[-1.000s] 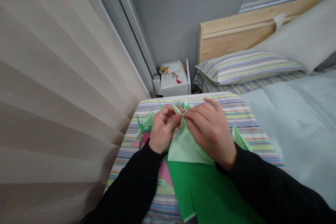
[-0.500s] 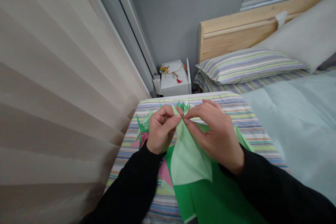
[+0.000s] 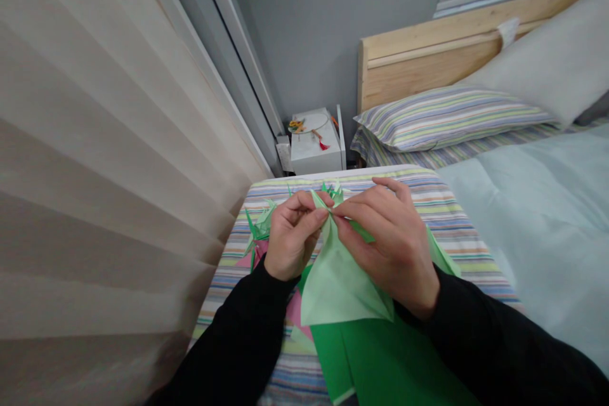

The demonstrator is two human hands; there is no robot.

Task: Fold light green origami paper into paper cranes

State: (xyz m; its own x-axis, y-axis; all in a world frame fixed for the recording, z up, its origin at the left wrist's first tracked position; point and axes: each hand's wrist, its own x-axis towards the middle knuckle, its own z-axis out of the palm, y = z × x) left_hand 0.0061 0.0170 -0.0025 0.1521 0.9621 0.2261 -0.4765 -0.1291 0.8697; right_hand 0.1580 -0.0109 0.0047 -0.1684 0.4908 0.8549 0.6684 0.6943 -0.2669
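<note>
A light green sheet of folding paper [image 3: 345,288] hangs from my fingers, creased toward a narrow tip at its top and flaring out below. My left hand [image 3: 295,235] pinches it near that tip between thumb and index finger. From the other side, my right hand [image 3: 390,244] pinches the paper just below the tip, thumb against index finger. The fingertips of both hands nearly meet and hide part of the fold. Beneath the sheet lies dark green paper [image 3: 380,361] in flat pieces, with some pink paper [image 3: 295,309] showing at its left.
Folded green paper pieces [image 3: 261,225] lie at the table's left, and more [image 3: 333,191] behind my hands. A striped cloth [image 3: 295,374] covers the table. A curtain [image 3: 118,190] hangs left; a bed [image 3: 533,190] stands right. Beyond is a white nightstand [image 3: 316,157].
The lower part of the light green paper has spread wider and risen slightly. My right hand has shifted and tilted a little; my left hand stays nearly in place.
</note>
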